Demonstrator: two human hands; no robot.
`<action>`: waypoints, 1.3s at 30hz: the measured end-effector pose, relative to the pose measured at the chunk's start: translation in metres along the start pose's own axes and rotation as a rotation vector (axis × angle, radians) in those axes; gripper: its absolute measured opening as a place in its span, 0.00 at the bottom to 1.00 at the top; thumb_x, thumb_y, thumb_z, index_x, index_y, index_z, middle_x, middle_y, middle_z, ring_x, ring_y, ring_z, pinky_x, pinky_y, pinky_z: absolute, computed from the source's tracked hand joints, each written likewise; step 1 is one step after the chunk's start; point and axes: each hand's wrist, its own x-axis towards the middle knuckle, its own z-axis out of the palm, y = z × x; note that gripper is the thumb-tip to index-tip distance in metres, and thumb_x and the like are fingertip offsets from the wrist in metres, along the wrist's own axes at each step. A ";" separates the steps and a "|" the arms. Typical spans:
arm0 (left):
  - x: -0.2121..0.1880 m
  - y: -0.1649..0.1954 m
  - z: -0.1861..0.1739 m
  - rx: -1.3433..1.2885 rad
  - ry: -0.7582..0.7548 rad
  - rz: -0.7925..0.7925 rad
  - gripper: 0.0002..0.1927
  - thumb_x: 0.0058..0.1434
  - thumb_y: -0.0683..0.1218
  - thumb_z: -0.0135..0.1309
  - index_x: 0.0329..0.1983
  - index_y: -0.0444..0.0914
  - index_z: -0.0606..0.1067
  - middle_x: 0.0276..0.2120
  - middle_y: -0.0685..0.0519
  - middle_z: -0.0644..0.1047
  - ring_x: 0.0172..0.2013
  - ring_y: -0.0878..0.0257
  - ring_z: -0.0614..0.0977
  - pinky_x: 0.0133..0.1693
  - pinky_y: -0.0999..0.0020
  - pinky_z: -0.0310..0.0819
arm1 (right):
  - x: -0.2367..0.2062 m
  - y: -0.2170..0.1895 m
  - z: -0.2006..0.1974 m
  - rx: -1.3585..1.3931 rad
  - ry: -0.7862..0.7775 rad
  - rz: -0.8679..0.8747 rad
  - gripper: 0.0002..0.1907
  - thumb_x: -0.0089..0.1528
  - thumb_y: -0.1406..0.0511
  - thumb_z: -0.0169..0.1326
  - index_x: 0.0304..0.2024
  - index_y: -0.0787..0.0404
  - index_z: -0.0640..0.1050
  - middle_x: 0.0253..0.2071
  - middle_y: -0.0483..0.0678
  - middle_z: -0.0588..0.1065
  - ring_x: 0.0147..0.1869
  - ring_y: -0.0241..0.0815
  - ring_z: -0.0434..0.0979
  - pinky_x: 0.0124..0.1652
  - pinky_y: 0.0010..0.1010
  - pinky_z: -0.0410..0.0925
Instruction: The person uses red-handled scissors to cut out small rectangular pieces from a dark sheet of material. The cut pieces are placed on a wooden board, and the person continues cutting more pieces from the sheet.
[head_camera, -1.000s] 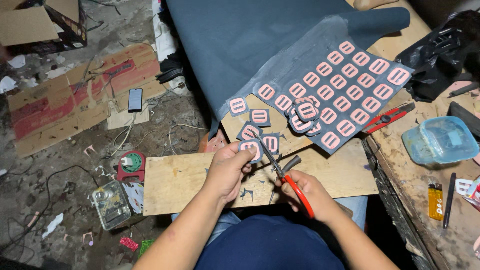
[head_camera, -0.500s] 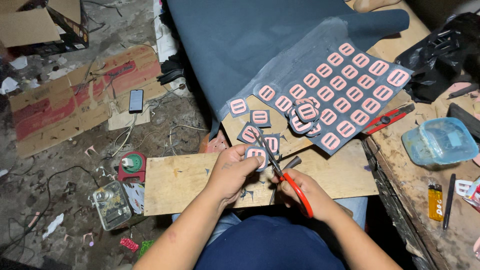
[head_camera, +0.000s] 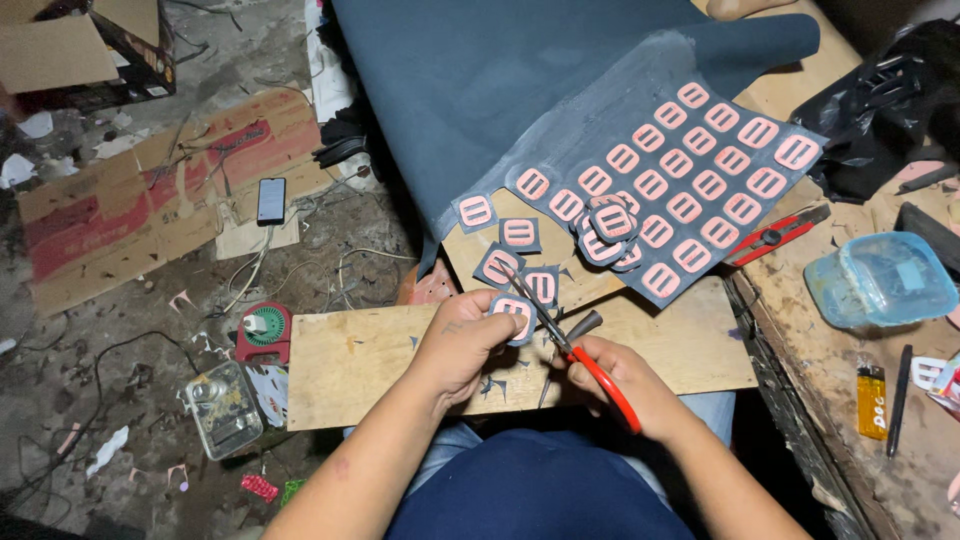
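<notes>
My left hand pinches a small dark patch with a pink slotted shape over a wooden board on my lap. My right hand grips red-handled scissors, whose blades reach up to the patch's edge. Beyond lie several cut patches and a small pile of them. A dark sheet printed with rows of pink shapes spreads at the upper right.
Dark blue fabric covers the top middle. A workbench on the right holds a red cutter, a blue plastic box, a yellow lighter and a pen. A phone, cardboard, cables and scraps lie on the floor at left.
The scissors have worked slightly along the patch's edge and my left hand has turned the patch a little. Nothing else has moved.
</notes>
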 end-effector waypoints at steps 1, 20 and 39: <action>0.000 0.000 -0.001 0.004 0.001 -0.008 0.10 0.59 0.35 0.54 0.44 0.30 0.79 0.36 0.51 0.82 0.33 0.67 0.81 0.37 0.73 0.75 | -0.001 -0.001 -0.001 0.008 -0.008 0.009 0.17 0.62 0.57 0.53 0.45 0.61 0.79 0.26 0.40 0.72 0.24 0.31 0.69 0.25 0.24 0.65; 0.000 -0.029 0.012 0.336 -0.158 0.085 0.18 0.56 0.37 0.61 0.48 0.34 0.70 0.37 0.53 0.78 0.34 0.70 0.80 0.36 0.75 0.75 | 0.014 -0.006 -0.001 0.267 0.340 -0.215 0.21 0.56 0.69 0.64 0.50 0.67 0.73 0.33 0.45 0.75 0.34 0.33 0.75 0.34 0.25 0.69; 0.036 -0.004 -0.015 1.287 0.517 0.763 0.11 0.55 0.44 0.62 0.41 0.39 0.76 0.39 0.50 0.78 0.44 0.49 0.77 0.46 0.55 0.67 | 0.026 -0.003 -0.024 0.133 0.392 -0.078 0.17 0.62 0.62 0.59 0.49 0.66 0.76 0.29 0.46 0.75 0.24 0.36 0.73 0.25 0.26 0.65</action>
